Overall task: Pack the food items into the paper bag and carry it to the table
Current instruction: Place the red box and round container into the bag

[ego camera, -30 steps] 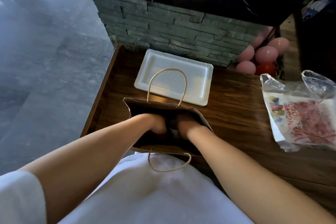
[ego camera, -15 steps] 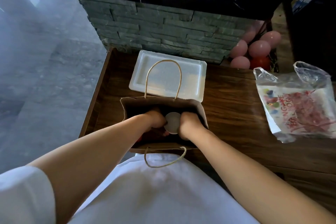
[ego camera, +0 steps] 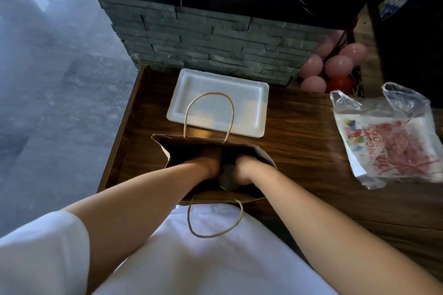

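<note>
A brown paper bag [ego camera: 260,151] with twine handles stands open on the wooden counter [ego camera: 299,141], right in front of me. Both my hands are down inside it. My left hand [ego camera: 211,163] and my right hand [ego camera: 244,170] flank a round grey item [ego camera: 227,177], each touching a side of it. The fingers are hidden in the dark of the bag, so the grip is unclear. Behind the bag lies a white foam tray [ego camera: 249,103] with nothing in it.
A clear plastic bag [ego camera: 393,136] with red print lies on the counter at the right. Pink and red balloons [ego camera: 335,67] hang at the back right beside a stone-faced wall [ego camera: 215,40]. The counter's left edge drops to a grey floor [ego camera: 48,103].
The round grey item came into view between my hands half a second ago and now sits lower and darker in the bag. Both hands stayed inside the bag.
</note>
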A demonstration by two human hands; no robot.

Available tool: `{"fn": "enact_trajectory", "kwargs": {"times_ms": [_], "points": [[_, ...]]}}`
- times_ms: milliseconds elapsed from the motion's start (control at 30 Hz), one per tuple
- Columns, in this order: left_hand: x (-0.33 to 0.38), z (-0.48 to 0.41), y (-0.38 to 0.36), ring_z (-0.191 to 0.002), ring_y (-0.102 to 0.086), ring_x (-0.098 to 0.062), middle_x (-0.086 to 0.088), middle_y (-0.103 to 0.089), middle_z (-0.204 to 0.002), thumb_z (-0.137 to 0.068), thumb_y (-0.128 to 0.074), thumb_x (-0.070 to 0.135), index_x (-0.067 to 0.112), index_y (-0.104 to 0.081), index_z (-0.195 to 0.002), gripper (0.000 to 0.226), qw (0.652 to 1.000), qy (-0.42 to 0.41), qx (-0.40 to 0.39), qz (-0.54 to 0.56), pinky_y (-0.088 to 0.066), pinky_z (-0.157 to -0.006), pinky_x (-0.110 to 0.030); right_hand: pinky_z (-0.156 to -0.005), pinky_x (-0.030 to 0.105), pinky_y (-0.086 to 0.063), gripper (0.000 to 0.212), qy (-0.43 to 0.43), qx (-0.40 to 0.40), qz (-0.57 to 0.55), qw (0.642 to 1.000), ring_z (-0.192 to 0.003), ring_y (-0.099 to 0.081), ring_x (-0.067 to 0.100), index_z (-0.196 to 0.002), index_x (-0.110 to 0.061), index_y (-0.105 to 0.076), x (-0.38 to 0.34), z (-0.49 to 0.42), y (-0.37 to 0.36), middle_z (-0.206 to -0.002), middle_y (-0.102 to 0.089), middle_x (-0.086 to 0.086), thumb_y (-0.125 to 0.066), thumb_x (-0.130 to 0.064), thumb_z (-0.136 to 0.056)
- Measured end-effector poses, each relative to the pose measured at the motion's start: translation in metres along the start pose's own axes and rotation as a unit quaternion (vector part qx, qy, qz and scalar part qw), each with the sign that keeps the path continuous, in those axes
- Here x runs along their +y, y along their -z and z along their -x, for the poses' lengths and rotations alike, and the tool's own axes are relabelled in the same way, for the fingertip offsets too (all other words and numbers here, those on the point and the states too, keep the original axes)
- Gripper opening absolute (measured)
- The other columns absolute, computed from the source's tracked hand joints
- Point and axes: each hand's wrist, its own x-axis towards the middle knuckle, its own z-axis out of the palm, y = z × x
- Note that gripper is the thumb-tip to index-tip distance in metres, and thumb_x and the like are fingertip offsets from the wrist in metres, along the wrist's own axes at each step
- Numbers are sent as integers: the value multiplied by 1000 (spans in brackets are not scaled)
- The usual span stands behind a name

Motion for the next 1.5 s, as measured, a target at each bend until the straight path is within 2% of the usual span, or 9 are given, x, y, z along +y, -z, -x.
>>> {"fn": "enact_trajectory", "kwargs": {"times_ms": [233,367,533,633,733,833,1000,1267,1500], "points": [[-6,-3,-5,-82,-56,-15,1,-64,-99,-92,-42,41,34,-59,-87,19,999,-11,33,-30,-39,-80,-30,-95,34,-39,46,3,-16,46,999,-121,-47,31,-133,-7,-45,0,-3,-3,-135,-48,17,-52,-21,-90],[-5,-7,0,-118,-54,-27,-10,-60,-129,-99,-38,31,19,-58,-124,34,975,-54,29,-213,-39,-98,-35,-95,36,-40,46,11,-17,57,998,-119,-48,32,-132,-9,-46,-1,-6,-5,-132,-50,16,-50,-25,-89],[-5,1,4,-136,-27,-40,-14,-31,-151,-95,-48,27,19,-46,-139,45,904,-98,9,-415,-30,-109,-52,-78,33,-40,37,26,-23,105,994,-106,-54,32,-121,-6,-54,-9,-12,-4,-122,-55,18,-54,-19,-87],[-5,7,1,-136,-21,-45,-18,-23,-151,-90,-52,29,22,-41,-141,52,919,-85,12,-384,-27,-107,-56,-81,35,-44,40,38,-47,147,987,-106,-54,32,-123,-5,-54,-16,-21,-9,-125,-54,18,-57,-15,-85],[-11,8,5,-116,-53,-31,-12,-55,-132,-89,-54,27,21,-52,-127,39,969,-50,-27,-240,-43,-98,-41,-95,41,-43,44,33,-69,162,984,-116,-51,35,-126,-7,-52,-18,-27,-13,-130,-51,19,-55,-19,-84],[-15,7,20,-99,-60,-26,-9,-64,-120,-91,-52,31,25,-61,-108,20,975,-1,-82,-206,-46,-89,-37,-101,39,-37,53,-5,-91,148,985,-124,-44,34,-135,-10,-40,-12,-30,-13,-138,-43,16,-50,-26,-85],[-18,1,26,-107,-58,-29,-13,-59,-130,-98,-45,28,14,-57,-124,32,961,79,-173,-199,-42,-90,-36,-85,35,-38,46,-2,-76,128,989,-116,-48,31,-131,-13,-44,-3,-33,-10,-132,-48,15,-49,-20,-86],[-24,-1,45,-125,-48,-29,-11,-52,-136,-95,-56,29,12,-48,-133,42,938,48,-137,-315,-37,-102,-34,-83,32,-35,48,8,-59,127,990,-121,-46,30,-134,-11,-44,1,-38,-14,-135,-47,16,-49,-21,-87],[-22,-4,57,-126,-47,-28,-8,-50,-139,-94,-55,35,16,-45,-138,49,959,120,-144,-212,-37,-102,-35,-86,32,-38,46,23,-34,125,991,-122,-47,31,-133,-7,-45,-2,-28,-5,-135,-48,17,-51,-15,-88]]}}
